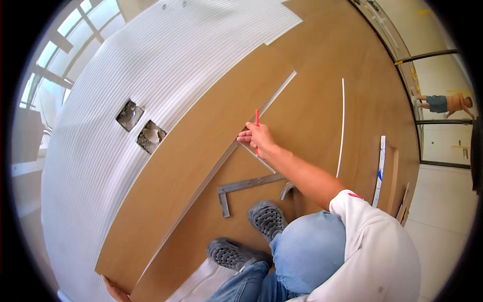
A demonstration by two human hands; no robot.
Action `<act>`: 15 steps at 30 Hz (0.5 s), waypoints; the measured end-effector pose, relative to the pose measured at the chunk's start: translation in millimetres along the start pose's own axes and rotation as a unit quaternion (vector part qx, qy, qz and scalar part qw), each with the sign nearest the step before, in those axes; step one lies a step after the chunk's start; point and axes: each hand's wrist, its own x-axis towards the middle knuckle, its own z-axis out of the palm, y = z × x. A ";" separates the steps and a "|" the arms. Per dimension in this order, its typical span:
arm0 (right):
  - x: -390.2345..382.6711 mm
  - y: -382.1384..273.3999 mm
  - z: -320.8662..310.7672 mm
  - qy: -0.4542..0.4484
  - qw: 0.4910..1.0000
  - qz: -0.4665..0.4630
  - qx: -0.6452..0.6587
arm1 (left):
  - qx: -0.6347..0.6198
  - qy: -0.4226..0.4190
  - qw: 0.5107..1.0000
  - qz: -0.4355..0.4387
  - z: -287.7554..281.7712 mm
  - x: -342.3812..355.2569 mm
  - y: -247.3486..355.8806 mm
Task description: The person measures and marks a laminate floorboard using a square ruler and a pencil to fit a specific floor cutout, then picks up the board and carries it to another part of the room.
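My right hand (257, 137) is closed around a red pencil (257, 117) above the inner edge of a long brown board (201, 121), with some fingertips near that edge. A pale strip (277, 94) runs along this edge. At the lower left my left hand (115, 290) grips the board's near end; most of it is cut off by the picture's rim. Below my right forearm lies a metal carpenter's square (249, 185), with a hammer (287, 190) partly hidden beside it. A thin white strip (259, 158) lies slantwise between the board's edge and the square.
Brown sheets (322, 45) cover the floor under my grey clogs (266, 217). White ribbed sheeting (90, 166) with two cut-out holes (151, 137) spreads to the left. A narrow white strip (341, 126) lies on the right. A dark-framed mirror or glass panel (437, 85) shows a person (448, 104).
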 end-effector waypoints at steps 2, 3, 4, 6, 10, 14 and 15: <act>3.7 1.6 -2.4 0.003 1.000 0.001 0.013 | -0.006 0.042 0.999 0.008 12.0 -12.2 19.9; 4.3 4.0 -3.9 -0.018 0.999 -0.031 0.015 | -0.010 0.057 0.998 0.012 18.4 -15.1 26.6; 3.6 6.5 -2.9 -0.040 0.997 -0.060 0.018 | -0.009 0.071 0.997 0.016 21.9 -18.3 34.9; 5.2 8.5 -1.3 -0.041 0.994 -0.097 0.034 | -0.011 0.093 0.995 0.019 34.2 -21.8 43.9; 2.3 7.5 1.3 -0.038 0.987 -0.143 0.054 | -0.010 0.108 0.994 0.025 45.1 -24.6 59.4; -0.2 0.5 7.4 -0.049 0.989 -0.124 0.066 | -0.015 0.114 0.993 0.030 50.9 -25.0 68.8; 1.3 -2.3 11.6 -0.047 0.989 -0.123 0.066 | -0.014 0.115 0.993 0.032 51.6 -25.0 71.6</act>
